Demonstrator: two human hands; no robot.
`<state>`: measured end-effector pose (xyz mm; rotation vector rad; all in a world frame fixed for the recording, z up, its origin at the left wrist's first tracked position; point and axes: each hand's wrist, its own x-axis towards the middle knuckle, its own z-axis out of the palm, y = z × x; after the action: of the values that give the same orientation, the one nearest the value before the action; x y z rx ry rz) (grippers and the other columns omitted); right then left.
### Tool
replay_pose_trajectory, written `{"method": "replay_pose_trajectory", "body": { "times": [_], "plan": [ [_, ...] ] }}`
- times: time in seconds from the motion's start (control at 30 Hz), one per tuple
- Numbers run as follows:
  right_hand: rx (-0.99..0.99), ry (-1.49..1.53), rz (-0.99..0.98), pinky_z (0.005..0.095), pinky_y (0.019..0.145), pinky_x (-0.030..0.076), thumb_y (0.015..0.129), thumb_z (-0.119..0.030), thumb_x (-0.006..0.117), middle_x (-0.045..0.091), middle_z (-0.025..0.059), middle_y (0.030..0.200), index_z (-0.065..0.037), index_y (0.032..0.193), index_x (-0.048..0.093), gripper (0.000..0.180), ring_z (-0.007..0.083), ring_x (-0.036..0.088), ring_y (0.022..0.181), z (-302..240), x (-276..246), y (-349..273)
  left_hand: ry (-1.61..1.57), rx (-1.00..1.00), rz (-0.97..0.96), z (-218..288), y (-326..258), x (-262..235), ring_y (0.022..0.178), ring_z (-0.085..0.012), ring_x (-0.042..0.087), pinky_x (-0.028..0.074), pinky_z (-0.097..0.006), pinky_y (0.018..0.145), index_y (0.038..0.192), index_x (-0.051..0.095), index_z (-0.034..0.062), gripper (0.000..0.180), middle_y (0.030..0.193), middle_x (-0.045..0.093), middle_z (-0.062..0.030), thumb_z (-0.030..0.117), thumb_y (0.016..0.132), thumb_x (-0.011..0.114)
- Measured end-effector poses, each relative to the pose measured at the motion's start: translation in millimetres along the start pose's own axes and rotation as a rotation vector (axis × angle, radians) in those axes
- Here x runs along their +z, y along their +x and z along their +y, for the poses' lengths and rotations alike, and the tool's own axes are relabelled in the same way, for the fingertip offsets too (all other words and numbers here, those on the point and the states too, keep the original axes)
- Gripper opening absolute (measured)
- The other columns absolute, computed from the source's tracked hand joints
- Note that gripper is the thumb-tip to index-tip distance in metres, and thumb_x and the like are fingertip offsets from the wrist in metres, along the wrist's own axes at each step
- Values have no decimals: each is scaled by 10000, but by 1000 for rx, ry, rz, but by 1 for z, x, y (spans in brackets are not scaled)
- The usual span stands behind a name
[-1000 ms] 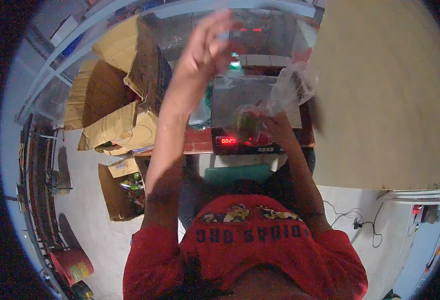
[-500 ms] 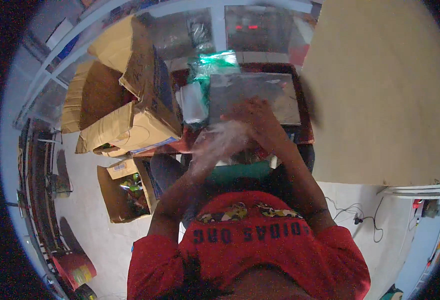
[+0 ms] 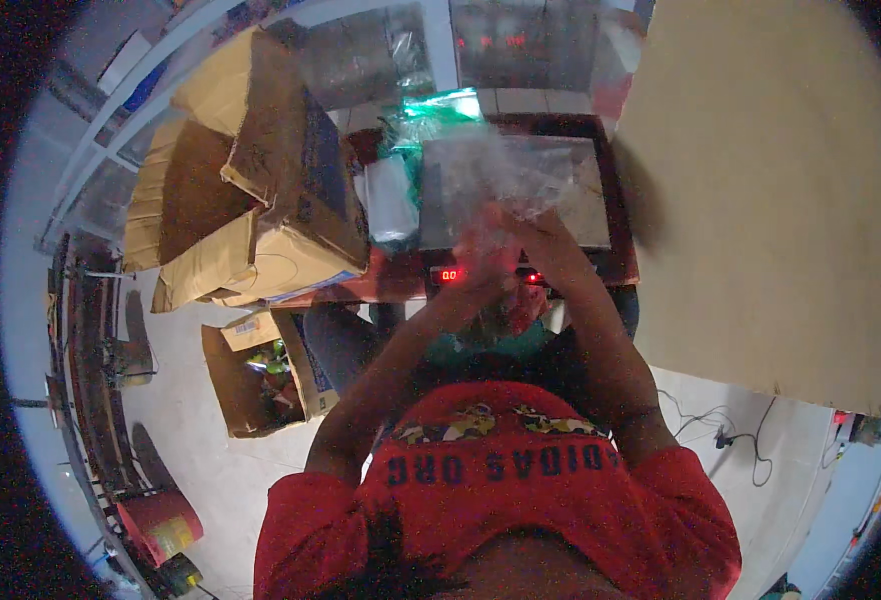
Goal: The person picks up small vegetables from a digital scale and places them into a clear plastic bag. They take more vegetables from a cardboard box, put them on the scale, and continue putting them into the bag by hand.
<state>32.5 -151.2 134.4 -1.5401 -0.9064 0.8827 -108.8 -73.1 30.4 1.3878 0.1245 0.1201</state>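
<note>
A clear, crinkled plastic bag [image 3: 536, 185] spreads out over the flat grey plate of a digital scale [image 3: 445, 205], smeared by motion. My left hand [image 3: 486, 258] is closed on the near part of the bag, its fingers partly blurred behind the plastic. Close beside it, my right hand [image 3: 536, 232] also grips the bag with bent fingers. Red digits glow on the scale's front edge just below the hands. Something reddish [image 3: 528, 308] shows under my wrists, too unclear to name.
A large open cardboard box [image 3: 311, 210] stands left of the scale on the dark red table [image 3: 356, 290]. Between them lie clear plastic [image 3: 393, 200] and shiny green wrapping [image 3: 446, 105]. A smaller box [image 3: 226, 385] with packets sits on the floor. A big tan board [image 3: 771, 190] rises at right.
The plastic bag has swung from over my left forearm to above the scale plate. My left hand moved up and right beside my right hand, which came slightly nearer. The red digits now show.
</note>
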Motion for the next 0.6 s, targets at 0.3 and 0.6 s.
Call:
{"method": "replay_pose_trajectory", "body": {
  "times": [0.3, 0.6],
  "plan": [
    [-192, -72, -669, 358, 978, 393, 855, -249, 614, 598, 74, 1135, -49, 1158, 576, 365, 187, 524, 1103, -5, 14, 0, 446, 403, 352, -56, -17, -5, 964, -183, 537, 445, -326, 889, 1096, 542, 38, 248, 1022, 568, -61, 228, 955, 470],
    [-115, -387, -195, 320, 896, 440, 900, -281, 536, 630, 86, 1032, -45, 1066, 623, 302, 173, 593, 920, 62, 13, 0, -119, 13, 15, -20, -11, 14, 918, -184, 566, 451, -324, 860, 1059, 550, 22, 214, 944, 595, -73, 186, 950, 464]
  ]
}}
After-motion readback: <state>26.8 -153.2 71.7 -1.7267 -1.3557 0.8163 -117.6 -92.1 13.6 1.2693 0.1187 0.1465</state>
